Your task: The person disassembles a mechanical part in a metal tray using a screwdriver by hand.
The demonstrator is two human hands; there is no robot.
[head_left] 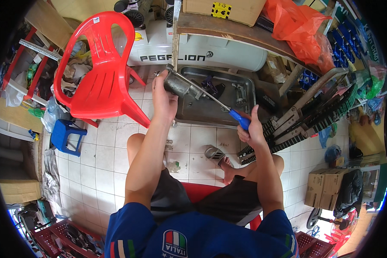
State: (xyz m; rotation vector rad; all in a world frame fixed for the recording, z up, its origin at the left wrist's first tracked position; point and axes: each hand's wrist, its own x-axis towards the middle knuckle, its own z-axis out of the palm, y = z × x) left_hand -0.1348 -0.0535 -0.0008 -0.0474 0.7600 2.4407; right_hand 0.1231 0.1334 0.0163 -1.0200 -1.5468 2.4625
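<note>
My left hand (163,94) holds a dull metal cylinder (180,86) tilted in the air, its fingers round the left end. My right hand (253,127) grips the blue handle (238,118) of a long tool, thumb raised along it. The tool's thin steel shaft (216,99) runs up to the left along the cylinder to its upper end; whether the tip is engaged there I cannot tell. Below both hands a dark metal tray (198,122) on the floor holds small metal parts (240,95) and a purple-and-black piece (208,86).
A red plastic chair (92,99) and blue stool (66,135) are left. Behind the tray are a white tank (241,56) and a shelf (245,32) with orange plastic (296,30). Black track-like metal assemblies (296,116) lean at right, beyond my right hand. Cartons (327,187) stand lower right.
</note>
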